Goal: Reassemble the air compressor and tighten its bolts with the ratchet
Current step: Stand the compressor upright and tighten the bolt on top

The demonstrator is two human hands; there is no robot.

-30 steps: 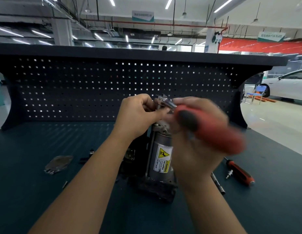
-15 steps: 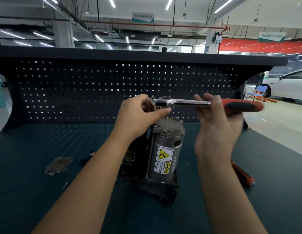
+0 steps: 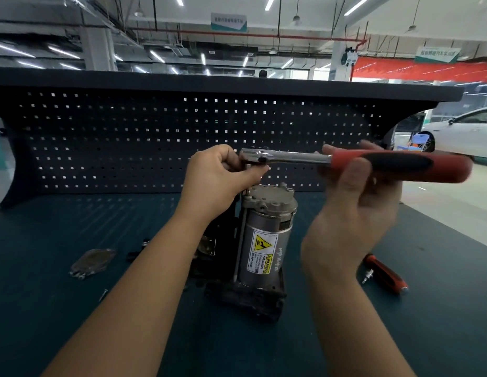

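Swung round from pointing at the camera a second before, the ratchet (image 3: 299, 158) lay level, its red handle out to the right. The left hand (image 3: 217, 178) was curled round the ratchet's head, thumb beneath it, just above the left edge of the air compressor (image 3: 266, 229). The right hand (image 3: 356, 210) gripped the front of the red handle, fingers wrapped behind and thumb in front. The air compressor stood upright on the dark worktop (image 3: 73, 308) (its yellow warning label faced the camera). Whether the socket met a bolt was hidden by the left hand. A red-handled screwdriver (image 3: 386, 274) lay to the right, and a flat metal plate (image 3: 91, 261) lay well apart on the left.
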